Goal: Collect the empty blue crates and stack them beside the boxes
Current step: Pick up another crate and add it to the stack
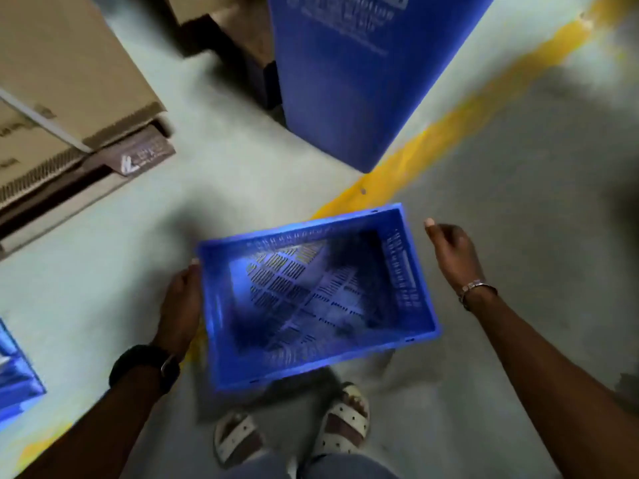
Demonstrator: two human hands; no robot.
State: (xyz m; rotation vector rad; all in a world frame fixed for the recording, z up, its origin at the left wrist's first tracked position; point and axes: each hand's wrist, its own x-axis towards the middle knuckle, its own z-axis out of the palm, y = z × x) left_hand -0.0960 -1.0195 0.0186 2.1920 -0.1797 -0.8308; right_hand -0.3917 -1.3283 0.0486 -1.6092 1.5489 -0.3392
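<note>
An empty blue crate [316, 295] with a slotted floor hangs in front of me above the floor and my feet. My left hand [181, 300] grips its left rim, thumb at the corner. My right hand [453, 254] is off the crate, a short gap to the right of its right wall, fingers loosely curled and holding nothing. A tall blue stack of crates [342, 81] stands ahead at the upper middle. Cardboard boxes [65, 74] lie at the upper left. The picture is blurred by motion.
A yellow floor line [460, 115] runs diagonally from the upper right down behind the crate. Part of another blue crate [15, 375] shows at the left edge. More cardboard and a dark pallet [224, 36] sit at the top. My sandalled feet [294, 433] are below.
</note>
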